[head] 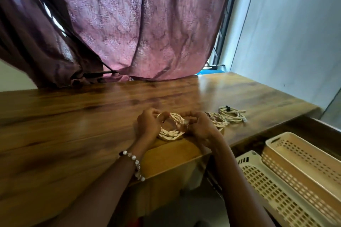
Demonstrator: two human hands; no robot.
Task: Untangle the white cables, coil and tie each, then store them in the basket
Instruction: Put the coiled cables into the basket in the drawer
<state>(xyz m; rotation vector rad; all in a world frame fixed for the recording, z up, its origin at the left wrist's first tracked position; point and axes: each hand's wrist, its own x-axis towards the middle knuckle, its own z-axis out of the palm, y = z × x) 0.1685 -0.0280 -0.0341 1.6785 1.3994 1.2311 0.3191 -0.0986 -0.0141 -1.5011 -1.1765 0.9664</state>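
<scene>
Both hands, left (147, 125) and right (200, 127), pinching a cable coil (170, 133), two tied coils (226, 116) just right, baskets (287, 180) below table edge (175, 155)

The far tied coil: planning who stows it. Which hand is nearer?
Right. The right hand is nearest the far tied coil; the left hand lies farther left.
</scene>
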